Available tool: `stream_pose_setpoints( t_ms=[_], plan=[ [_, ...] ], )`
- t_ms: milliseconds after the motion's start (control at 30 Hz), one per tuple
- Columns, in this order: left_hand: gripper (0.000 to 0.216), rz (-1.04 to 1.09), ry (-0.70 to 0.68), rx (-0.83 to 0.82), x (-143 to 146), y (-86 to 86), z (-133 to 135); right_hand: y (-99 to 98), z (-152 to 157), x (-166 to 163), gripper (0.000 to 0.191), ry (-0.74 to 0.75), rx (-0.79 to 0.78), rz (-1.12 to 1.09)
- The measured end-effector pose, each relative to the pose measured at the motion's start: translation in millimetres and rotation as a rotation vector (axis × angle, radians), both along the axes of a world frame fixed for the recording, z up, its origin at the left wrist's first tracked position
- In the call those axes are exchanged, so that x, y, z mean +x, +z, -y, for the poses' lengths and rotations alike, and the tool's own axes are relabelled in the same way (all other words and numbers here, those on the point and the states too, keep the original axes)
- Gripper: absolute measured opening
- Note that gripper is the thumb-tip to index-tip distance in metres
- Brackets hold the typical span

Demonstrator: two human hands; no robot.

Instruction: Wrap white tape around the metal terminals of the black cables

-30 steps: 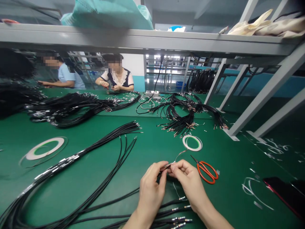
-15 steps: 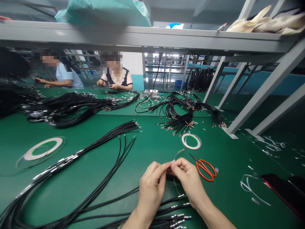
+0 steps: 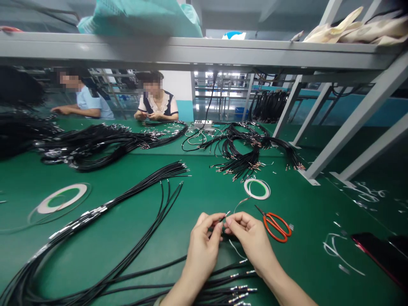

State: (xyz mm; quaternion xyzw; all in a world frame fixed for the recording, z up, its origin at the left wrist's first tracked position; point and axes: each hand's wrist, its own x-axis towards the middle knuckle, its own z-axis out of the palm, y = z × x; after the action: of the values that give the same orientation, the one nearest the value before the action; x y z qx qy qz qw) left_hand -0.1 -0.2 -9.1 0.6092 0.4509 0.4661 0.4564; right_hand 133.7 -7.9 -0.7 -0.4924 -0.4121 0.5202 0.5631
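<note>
My left hand (image 3: 204, 244) pinches a black cable near its end, and the cable's silvery tip (image 3: 227, 214) sticks out past the fingers. Close beside it, fingertips almost touching, my right hand (image 3: 250, 236) is closed on a thin tape strip. That strip's loose tail (image 3: 237, 249) hangs below the palm, and its upper part runs towards a white and green tape roll (image 3: 267, 190). Orange-handled scissors (image 3: 276, 228) lie just right of my right hand. Under my wrists, several black cables with metal ends (image 3: 236, 276) rest on the green table.
A long cable bundle (image 3: 137, 185) curves across the left, by another tape roll (image 3: 41, 207). More cable heaps (image 3: 92, 146) lie behind. Shelf legs (image 3: 353, 114) stand right, near tape scraps (image 3: 331, 250) and a dark phone-like object (image 3: 379, 255). Two people sit across the table.
My hands have drawn slightly apart, and the cable tip now shows between them. My left fingers have tilted the cable end upward. The tape tail below my right hand has swung.
</note>
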Motion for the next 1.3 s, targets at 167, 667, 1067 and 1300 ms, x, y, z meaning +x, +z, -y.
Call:
stream_pose_setpoints(
  t_ms=[167, 667, 1067, 1300],
  plan=[
    [0.024, 0.13, -0.026, -0.113, 0, -2.5, -5, -5.4, 0, 1, 0.027, 0.011, -0.001, 0.043],
    [0.024, 0.139, 0.036, -0.126, 2, 2.5, -10, -7.1, 1, 0, 0.026, 0.031, 0.043, 0.141],
    [0.023, 0.255, 0.023, -0.227, 2, 3.1, -10, -6.2, 4, -4, 0.031, 0.03, 0.029, 0.172],
    [0.022, 0.328, 0.011, -0.253, -2, -0.2, -15, -6.6, 4, -2, 0.032, 0.001, 0.022, 0.2]
  ],
)
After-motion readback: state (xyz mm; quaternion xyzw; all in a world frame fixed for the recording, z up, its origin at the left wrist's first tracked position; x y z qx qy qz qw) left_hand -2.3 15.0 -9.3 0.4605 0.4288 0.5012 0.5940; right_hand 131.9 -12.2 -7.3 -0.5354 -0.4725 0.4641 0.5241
